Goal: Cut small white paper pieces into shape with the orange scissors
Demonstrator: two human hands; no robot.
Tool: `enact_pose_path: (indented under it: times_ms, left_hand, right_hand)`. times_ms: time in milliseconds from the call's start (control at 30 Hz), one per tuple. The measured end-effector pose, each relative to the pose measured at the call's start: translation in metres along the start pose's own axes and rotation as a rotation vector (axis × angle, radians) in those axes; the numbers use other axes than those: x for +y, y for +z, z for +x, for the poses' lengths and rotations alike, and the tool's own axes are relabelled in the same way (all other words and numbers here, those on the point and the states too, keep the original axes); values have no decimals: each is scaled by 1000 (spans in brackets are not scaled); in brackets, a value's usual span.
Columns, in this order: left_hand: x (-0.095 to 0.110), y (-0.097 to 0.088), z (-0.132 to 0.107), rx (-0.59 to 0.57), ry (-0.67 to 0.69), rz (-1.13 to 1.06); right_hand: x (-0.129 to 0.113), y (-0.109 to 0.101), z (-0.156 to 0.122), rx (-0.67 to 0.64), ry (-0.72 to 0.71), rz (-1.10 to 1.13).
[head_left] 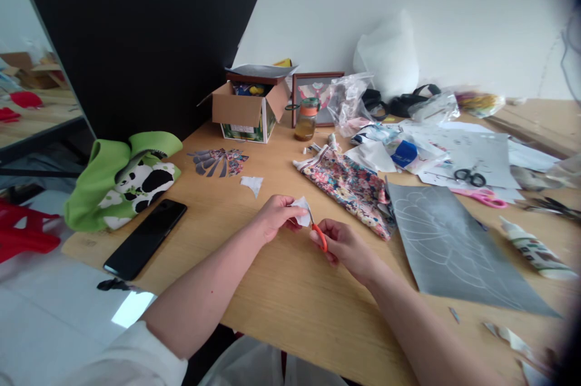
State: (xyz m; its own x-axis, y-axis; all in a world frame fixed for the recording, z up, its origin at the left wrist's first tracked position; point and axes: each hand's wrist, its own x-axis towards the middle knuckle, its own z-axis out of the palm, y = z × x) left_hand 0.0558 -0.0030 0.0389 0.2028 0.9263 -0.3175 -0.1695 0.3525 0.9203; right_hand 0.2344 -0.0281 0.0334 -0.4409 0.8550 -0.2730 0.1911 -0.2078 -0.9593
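Between thumb and fingers, my left hand (278, 216) pinches a small white piece (301, 212); whether it is paper or cloth I cannot tell. My right hand (339, 242) grips orange-handled scissors (320, 237), their blades against the right edge of that piece. Beyond my hands lies another white scrap (252, 184) with a pointed lower end. A fan of cut patterned pieces (219, 162) is spread farther left. Folded floral fabric (347, 186) rests just past my right hand, beside a grey sheet (449, 241) bearing white petal-like lines.
At left are a black phone (146, 239) and a green panda bag (124, 183). An open carton (247, 109), a drink bottle (307, 120) and a picture frame (295, 86) stand at the back. Right are black-handled scissors (470, 177), pink scissors (483, 197) and a glue bottle (538, 251).
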Motion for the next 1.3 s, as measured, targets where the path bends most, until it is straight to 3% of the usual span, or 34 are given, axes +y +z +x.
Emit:
enact_pose_path:
  times_ms: [467,1300]
  left_hand:
    - [1,0,1,40,1,-3]
    - [-1,0,-1,-15,-4,18]
  right_hand:
    - [-1,0,-1,-1,14,5]
    - [0,0,-2,-38,23,27]
